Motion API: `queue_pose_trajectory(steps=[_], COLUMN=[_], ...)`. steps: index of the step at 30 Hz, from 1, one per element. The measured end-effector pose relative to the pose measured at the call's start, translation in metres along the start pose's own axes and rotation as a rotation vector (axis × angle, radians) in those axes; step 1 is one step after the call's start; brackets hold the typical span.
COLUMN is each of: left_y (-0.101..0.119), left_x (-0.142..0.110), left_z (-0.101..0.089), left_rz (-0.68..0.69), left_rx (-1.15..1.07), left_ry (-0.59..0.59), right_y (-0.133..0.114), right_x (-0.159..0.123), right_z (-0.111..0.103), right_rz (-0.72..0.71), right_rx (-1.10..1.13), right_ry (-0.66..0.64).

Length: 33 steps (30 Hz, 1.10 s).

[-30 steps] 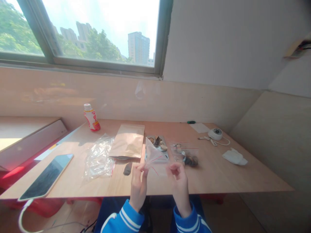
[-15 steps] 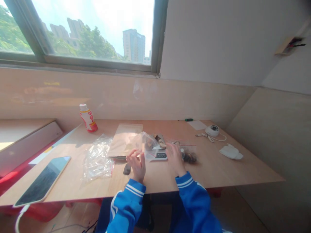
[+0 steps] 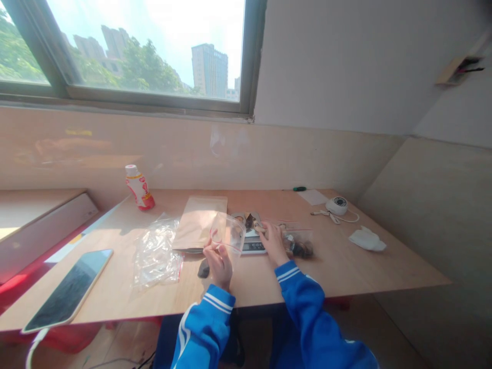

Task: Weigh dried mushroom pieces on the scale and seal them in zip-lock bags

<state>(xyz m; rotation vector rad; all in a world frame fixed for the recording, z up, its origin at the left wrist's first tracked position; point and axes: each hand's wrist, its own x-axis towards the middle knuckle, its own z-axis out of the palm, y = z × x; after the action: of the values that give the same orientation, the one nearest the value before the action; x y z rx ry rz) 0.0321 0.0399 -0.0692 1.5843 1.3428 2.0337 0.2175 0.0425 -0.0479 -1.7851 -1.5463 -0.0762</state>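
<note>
Your left hand (image 3: 219, 264) pinches the clear zip bag (image 3: 230, 230); hold it steady; your right hand (image 3: 272, 243) curls over the digital scale (image 3: 253, 247), grip unclear.

Clear zip-top bag (image 3: 227, 233), red seal (image 3: 223, 245), seemingly empty, pinched by left fingers (image 3: 212, 249)

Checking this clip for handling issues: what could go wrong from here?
The right hand is right at the dark and pale pieces on the digital scale, so it could shift them or disturb the reading. The clear zip bag in the left hand is close above the dark oblong piece and might knock it.
</note>
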Motion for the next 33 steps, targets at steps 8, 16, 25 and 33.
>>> queue_pose_trajectory(steps=[8, 16, 25, 33], left_y=[-0.003, -0.004, -0.007, -0.007], left_x=[-0.003, -0.004, -0.006, -0.007], left_z=[-0.001, 0.0, -0.001, 0.002], left_rz=[-0.044, -0.039, -0.02, -0.069], left_rx=[0.013, 0.009, 0.011, 0.043], left_ry=[0.042, 0.005, 0.006, 0.047], right_y=[-0.021, -0.095, -0.116, -0.061], right_x=[0.0, 0.01, 0.009, 0.016], right_z=[-0.018, -0.074, -0.078, -0.016], right_rz=[0.002, -0.074, -0.214, -0.11], right_rx=[0.083, 0.455, 0.535, 0.232], right_ry=[0.088, 0.169, -0.007, -0.005])
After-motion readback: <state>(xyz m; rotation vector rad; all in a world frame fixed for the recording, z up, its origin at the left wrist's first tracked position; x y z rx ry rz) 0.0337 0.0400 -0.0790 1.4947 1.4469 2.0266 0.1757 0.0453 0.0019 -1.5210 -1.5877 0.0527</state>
